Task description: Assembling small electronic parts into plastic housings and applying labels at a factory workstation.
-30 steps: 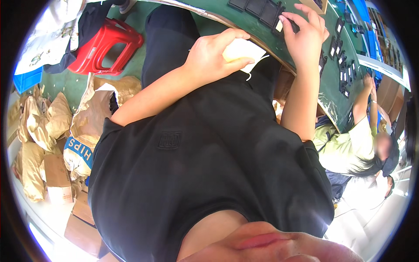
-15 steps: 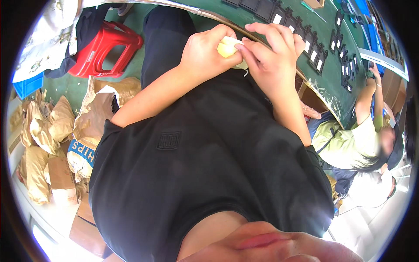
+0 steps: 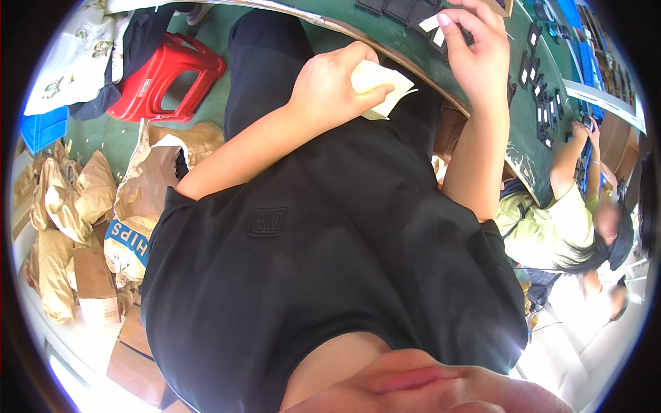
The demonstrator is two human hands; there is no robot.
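Note:
My left hand (image 3: 337, 81) is closed around a pale yellow sheet of label backing (image 3: 384, 86), held above my lap. The sheet bends, and its free corner sticks out past my thumb. My right hand (image 3: 476, 51) is raised over the green table (image 3: 530, 148). Its thumb and a finger pinch a small white label (image 3: 429, 23). Just beneath that label lie black parts (image 3: 401, 9) in a row, one with a white label on its face. My right hand and wrist hide much of the row.
More labelled black parts (image 3: 533, 69) lie farther right on the table. A co-worker in a light green shirt (image 3: 544, 230) reaches over the table at the right. At the left are a red stool (image 3: 165, 79), an open brown paper bag (image 3: 141, 186) and cardboard boxes (image 3: 138, 358).
My right hand has left my left hand and moved up and right over the table with a white label. More of the yellow sheet now shows in my left hand.

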